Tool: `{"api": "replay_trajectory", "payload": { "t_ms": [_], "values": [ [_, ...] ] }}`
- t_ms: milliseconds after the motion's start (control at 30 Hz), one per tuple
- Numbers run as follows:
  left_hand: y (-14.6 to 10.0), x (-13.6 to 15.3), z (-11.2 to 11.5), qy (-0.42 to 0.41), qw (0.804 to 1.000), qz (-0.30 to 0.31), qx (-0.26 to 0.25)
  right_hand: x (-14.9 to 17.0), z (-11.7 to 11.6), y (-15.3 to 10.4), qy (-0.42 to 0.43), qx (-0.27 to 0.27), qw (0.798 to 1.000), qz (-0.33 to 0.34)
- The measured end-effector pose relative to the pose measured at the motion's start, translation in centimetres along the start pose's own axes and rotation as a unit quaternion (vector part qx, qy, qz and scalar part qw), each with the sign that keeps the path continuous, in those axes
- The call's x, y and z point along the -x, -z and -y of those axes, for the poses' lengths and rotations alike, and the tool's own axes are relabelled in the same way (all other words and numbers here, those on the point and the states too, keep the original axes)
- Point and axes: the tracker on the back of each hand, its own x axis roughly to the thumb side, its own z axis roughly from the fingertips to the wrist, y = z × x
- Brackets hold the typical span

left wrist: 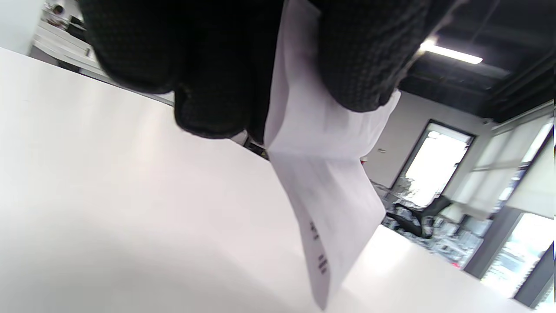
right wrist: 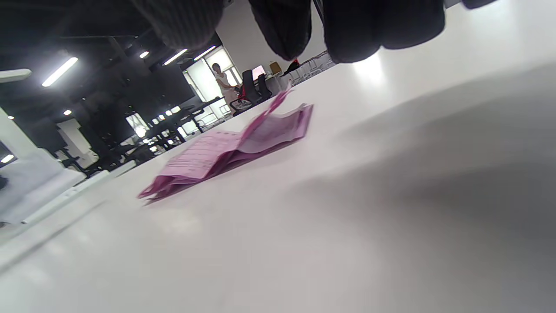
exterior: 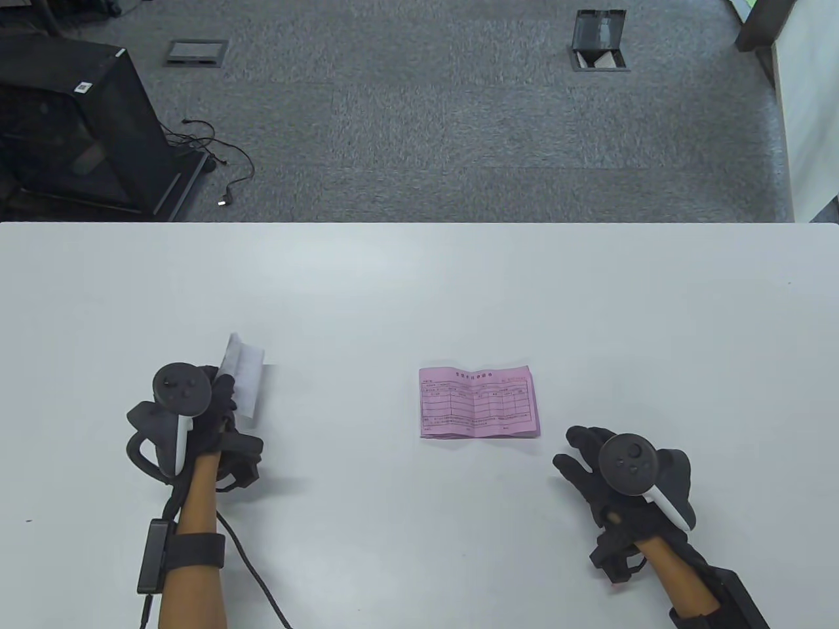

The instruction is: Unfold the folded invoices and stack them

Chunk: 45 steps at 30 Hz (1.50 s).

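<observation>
An unfolded pink invoice (exterior: 478, 401) lies flat near the middle of the white table (exterior: 419, 288), its creases slightly raised; it also shows in the right wrist view (right wrist: 234, 148). My left hand (exterior: 219, 406) holds a folded white invoice (exterior: 244, 377) just above the table at the left; in the left wrist view the paper (left wrist: 321, 182) hangs down between my gloved fingers (left wrist: 356, 56). My right hand (exterior: 583, 458) hovers with fingers spread, empty, to the lower right of the pink invoice and apart from it.
The table's far edge (exterior: 419, 224) borders grey carpet. A black cabinet (exterior: 72, 124) with loose cables stands on the floor at the far left. A cable (exterior: 255, 576) trails from my left wrist across the table's near edge.
</observation>
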Motion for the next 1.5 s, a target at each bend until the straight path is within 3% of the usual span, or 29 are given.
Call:
{"api": "replay_trajectory", "payload": {
  "t_ms": [133,333,500,600,767,867,1067,1233,1500],
  "values": [
    [-4.9,-4.0,0.8,-0.080,0.994,0.064,0.028,-2.0,-0.7,-0.4,0.035,-0.016,0.999,0.034],
    [-12.4,-10.6,5.6,-0.146,0.971,0.161,0.099,-5.2,-1.5,-1.0,0.169,-0.039,0.981,0.083],
    [-16.2,-13.2,8.7,-0.148,0.959,0.215,0.112,-6.2,-2.9,-0.9,0.309,-0.060,0.949,0.018],
    [-17.6,-13.5,9.7,-0.170,0.947,0.231,0.146,-6.0,-3.9,-0.8,0.345,-0.069,0.936,-0.014],
    [-19.3,-13.7,11.2,-0.230,0.915,0.255,0.214,-5.7,-4.4,-0.9,0.383,-0.086,0.919,-0.029],
    [-20.0,-13.8,12.1,-0.268,0.897,0.238,0.258,-5.9,-4.6,-1.1,0.391,-0.095,0.915,-0.028],
    [-20.7,-13.7,12.7,-0.282,0.884,0.245,0.281,-5.8,-4.6,-1.2,0.386,-0.072,0.919,-0.026],
    [-20.4,-13.0,13.2,-0.322,0.858,0.234,0.324,-5.4,-4.4,-1.0,0.390,-0.068,0.918,-0.023],
    [-19.9,-11.9,12.3,-0.350,0.855,0.224,0.309,-4.7,-3.4,-0.5,0.409,-0.054,0.911,0.005]
  ]
}}
